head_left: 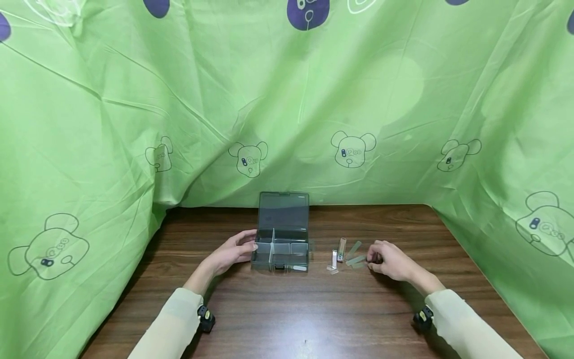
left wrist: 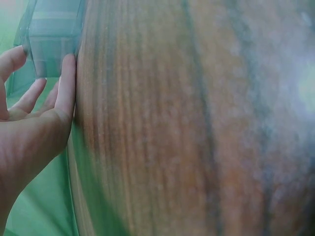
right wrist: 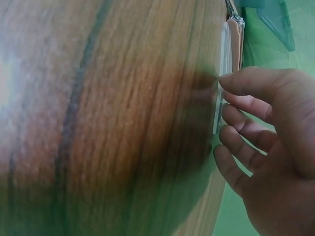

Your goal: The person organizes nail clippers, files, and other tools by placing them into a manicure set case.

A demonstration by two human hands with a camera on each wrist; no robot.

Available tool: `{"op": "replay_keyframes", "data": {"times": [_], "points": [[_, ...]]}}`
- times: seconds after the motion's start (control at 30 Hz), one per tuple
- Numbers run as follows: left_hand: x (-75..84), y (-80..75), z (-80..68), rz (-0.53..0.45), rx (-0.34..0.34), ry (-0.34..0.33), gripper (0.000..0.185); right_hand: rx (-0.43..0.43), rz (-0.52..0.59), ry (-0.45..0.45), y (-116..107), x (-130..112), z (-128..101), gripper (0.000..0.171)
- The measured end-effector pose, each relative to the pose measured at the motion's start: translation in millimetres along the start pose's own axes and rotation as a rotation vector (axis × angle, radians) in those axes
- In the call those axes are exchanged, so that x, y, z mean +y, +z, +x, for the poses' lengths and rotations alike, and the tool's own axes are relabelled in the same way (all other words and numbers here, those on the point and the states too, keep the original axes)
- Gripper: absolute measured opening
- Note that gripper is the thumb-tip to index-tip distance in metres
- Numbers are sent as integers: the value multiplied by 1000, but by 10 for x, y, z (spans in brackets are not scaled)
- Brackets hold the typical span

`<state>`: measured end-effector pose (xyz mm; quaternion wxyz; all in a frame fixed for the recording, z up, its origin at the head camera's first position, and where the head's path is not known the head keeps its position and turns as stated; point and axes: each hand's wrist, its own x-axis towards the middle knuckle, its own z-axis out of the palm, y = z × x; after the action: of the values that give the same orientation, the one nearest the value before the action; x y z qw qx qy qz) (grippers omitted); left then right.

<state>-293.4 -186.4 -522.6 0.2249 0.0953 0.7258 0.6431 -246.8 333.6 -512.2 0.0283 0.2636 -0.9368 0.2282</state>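
Left hand (head_left: 233,252) rests relaxed, straight fingers against the compartment box (head_left: 281,248); right hand (head_left: 389,260) curls fingertips onto a clear divider strip (head_left: 356,260)

Head view overlooks the table (head_left: 287,319); wrist views hug it closely.

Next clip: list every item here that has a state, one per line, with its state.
Storage box: lid open, upright on the table.
Left hand: fingers straight, touching the box's left side.
Right hand: fingers curled at a clear strip; firm grip cannot be told.
Other small pieces: lying loose on the table.
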Motion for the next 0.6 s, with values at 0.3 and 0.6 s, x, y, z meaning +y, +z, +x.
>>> {"op": "replay_keyframes", "data": {"times": [0.3, 0.6], "points": [[-8, -5, -5, -8, -8, 9, 73, -70, 128, 26, -19, -56, -2, 22], [-7, -6, -2, -1, -2, -1, 72, -116, 161, 2, -31, -142, 8, 24]]}}
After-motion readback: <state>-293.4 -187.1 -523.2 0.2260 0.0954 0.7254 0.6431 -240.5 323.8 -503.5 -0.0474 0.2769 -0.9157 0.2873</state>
